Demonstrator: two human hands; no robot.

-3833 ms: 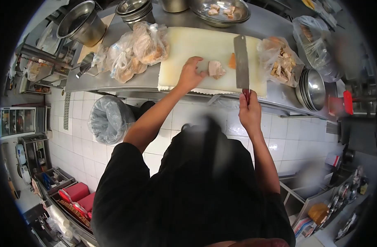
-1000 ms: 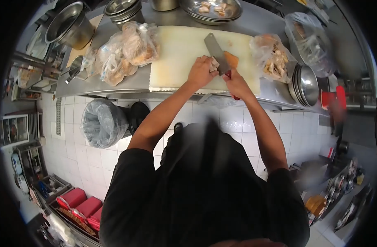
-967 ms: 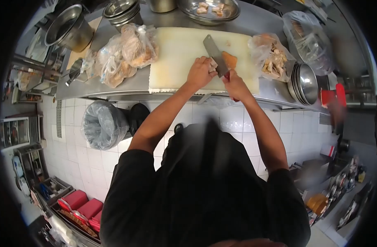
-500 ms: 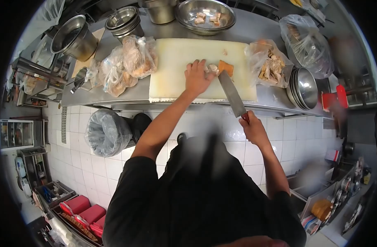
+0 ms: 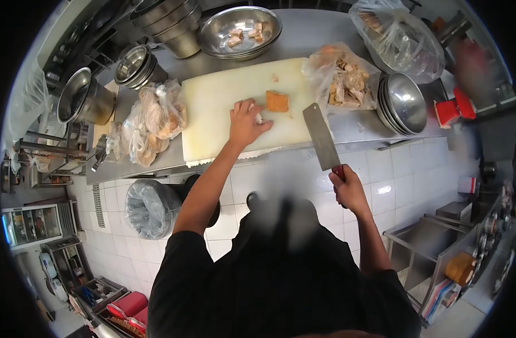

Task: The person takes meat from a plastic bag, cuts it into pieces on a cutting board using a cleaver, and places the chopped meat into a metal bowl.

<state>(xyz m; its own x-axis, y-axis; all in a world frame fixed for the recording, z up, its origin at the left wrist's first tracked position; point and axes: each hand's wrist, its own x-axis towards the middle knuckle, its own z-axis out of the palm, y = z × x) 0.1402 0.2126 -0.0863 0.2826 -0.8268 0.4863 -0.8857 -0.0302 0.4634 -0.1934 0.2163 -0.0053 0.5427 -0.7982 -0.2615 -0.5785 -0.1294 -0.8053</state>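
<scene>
My right hand [image 5: 351, 190] grips the handle of a cleaver [image 5: 321, 137], whose broad blade points up and away, just past the right side of the cutting board [image 5: 213, 93]. On the board, the fingers of my left hand [image 5: 246, 124] are curled around some pale pieces of meat [image 5: 258, 119], partly hidden beneath them. Just beyond my left fingers lies an orange-brown block of meat [image 5: 277, 102], apart from the hand. A small scrap [image 5: 275, 78] rests farther back on the board.
Behind the board, a steel bowl [image 5: 213, 42] holds several meat chunks. Filled plastic bags [image 5: 170, 110] lie left of the board, and an open bag of meat pieces [image 5: 348, 84] lies right. Stacked bowls [image 5: 407, 104] stand farther right. A lined bin [image 5: 151, 208] stands on the floor.
The cleaver has moved away from the orange-brown block to the right. My left hand has closed over the pale pieces and drawn apart from the block. The whole view has shifted and turned.
</scene>
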